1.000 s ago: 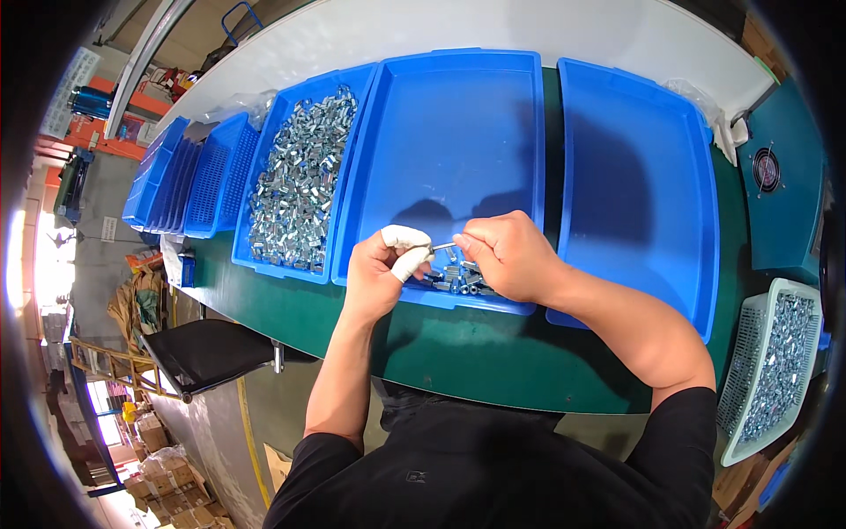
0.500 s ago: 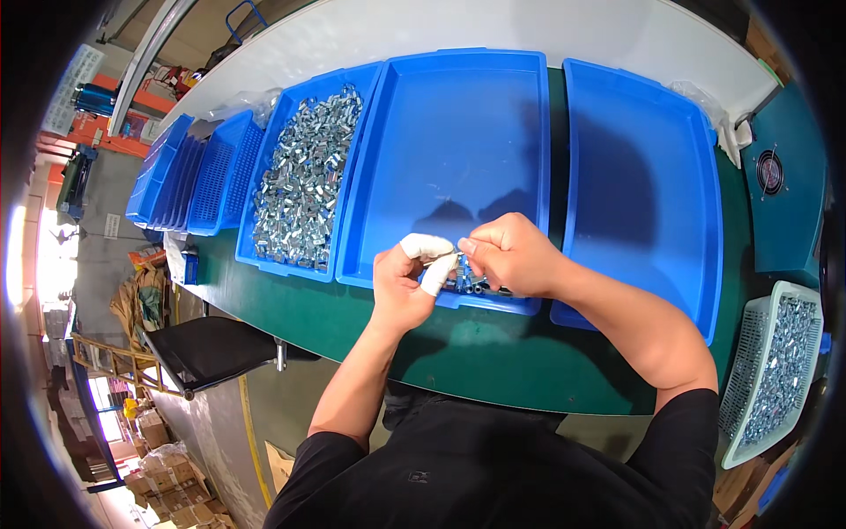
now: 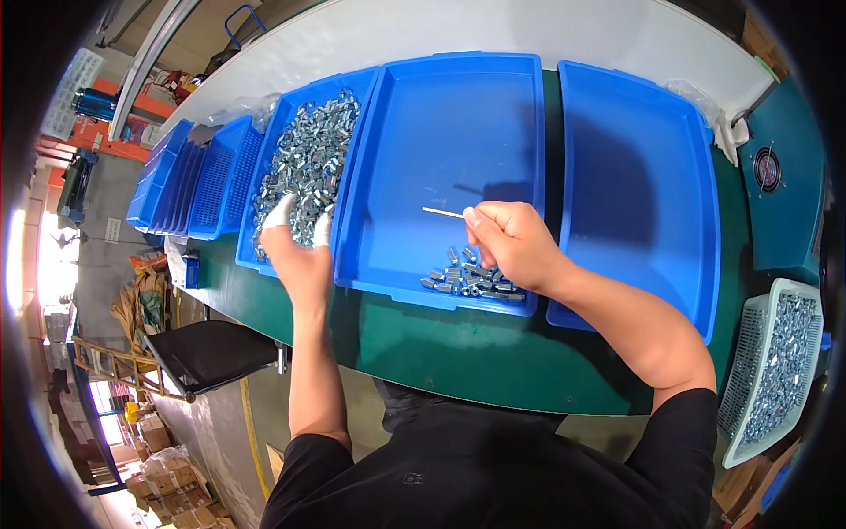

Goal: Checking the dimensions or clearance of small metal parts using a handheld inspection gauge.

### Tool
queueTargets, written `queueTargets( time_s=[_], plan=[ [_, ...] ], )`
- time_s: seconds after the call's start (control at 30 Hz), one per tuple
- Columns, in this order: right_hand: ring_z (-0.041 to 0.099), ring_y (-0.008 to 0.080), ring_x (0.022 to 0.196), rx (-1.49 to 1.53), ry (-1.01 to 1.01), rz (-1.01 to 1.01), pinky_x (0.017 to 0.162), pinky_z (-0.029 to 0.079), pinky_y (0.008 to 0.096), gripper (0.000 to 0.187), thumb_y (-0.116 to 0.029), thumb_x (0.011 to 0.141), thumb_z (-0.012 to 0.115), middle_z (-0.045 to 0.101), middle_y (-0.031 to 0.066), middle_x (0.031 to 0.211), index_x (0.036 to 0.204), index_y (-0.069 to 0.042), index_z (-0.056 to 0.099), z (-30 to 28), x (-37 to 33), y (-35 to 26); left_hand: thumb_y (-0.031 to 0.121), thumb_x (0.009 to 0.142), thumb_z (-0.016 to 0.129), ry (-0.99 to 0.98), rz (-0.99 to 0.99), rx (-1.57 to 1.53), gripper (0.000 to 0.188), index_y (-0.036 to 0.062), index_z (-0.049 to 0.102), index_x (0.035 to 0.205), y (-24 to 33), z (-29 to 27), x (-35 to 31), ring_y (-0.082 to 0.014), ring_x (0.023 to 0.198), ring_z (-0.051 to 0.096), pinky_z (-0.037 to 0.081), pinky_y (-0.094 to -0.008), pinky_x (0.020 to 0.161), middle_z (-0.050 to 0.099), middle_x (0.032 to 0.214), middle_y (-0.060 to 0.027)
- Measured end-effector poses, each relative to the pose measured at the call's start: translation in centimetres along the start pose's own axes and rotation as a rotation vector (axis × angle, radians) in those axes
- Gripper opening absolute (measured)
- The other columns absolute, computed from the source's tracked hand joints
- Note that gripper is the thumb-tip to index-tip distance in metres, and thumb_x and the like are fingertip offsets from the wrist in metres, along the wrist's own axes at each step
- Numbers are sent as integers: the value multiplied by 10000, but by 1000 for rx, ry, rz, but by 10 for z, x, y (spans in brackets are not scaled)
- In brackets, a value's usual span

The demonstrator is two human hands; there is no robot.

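My left hand (image 3: 300, 260), with white coverings on its thumb and a finger, reaches into the near part of a blue tray (image 3: 246, 251) heaped with small shiny metal pieces (image 3: 313, 145), like long nuts. Its thumb and covered finger are apart, with nothing visible between them. My right hand (image 3: 518, 245) is closed around a thin, pale rod (image 3: 443, 212), which points left over the middle blue tray (image 3: 441, 115). Below that hand, a loose pile of similar metal pieces (image 3: 458, 278) lies in the tray's near right corner, partly hidden by the hand.
Another blue tray (image 3: 648, 264) lies to the right on the green table (image 3: 458, 353). Blue baskets (image 3: 211, 181) stand at the far left. A pale green basket (image 3: 749, 379) of metal pieces stands at the right, below a teal machine (image 3: 784, 220) with a fan.
My left hand has moved left from beside my right hand to the heaped tray, and its fingers have spread. The rod in my right hand now shows, and more of the small pile is uncovered.
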State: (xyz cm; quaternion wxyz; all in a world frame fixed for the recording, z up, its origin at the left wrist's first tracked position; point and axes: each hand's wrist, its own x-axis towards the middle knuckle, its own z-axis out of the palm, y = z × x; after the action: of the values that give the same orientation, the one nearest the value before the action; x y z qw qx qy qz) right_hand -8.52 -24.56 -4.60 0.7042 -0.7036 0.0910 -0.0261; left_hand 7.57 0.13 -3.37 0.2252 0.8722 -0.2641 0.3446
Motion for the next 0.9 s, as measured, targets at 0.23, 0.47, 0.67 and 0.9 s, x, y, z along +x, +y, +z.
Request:
queueTargets(
  time_s=[0.23,0.47,0.67,0.9],
  plan=[
    [504,91,528,43,9,-32,525,417,285,391,-236,1049,493,514,22,556,738,-10,564,4,-2,-1,-6,763,755,-850,349,-656,309,51,702,1061,72,16,-19,-341,985,632,513,-402,874,684,1014,-131],
    [516,84,528,-32,-18,-39,531,419,274,378,-197,1042,495,525,11,547,715,-15,553,3,-2,0,-70,770,687,-852,299,-522,233,-24,655,997,72,29,-28,-333,766,641,527,-404,706,643,889,-175],
    [522,88,531,-105,-20,-86,514,412,280,362,-184,1029,512,535,23,554,725,5,565,1,-2,2,-8,961,612,-653,-752,-1367,229,3,635,1189,64,20,-37,-153,818,672,562,-265,730,659,958,-67],
    [488,111,476,-319,-7,-219,484,370,308,345,-170,1000,556,514,60,519,708,9,596,5,-4,4,5,953,637,-608,-812,-1508,131,19,649,1082,66,17,-45,-137,811,648,519,-240,695,677,956,-74]
  ],
)
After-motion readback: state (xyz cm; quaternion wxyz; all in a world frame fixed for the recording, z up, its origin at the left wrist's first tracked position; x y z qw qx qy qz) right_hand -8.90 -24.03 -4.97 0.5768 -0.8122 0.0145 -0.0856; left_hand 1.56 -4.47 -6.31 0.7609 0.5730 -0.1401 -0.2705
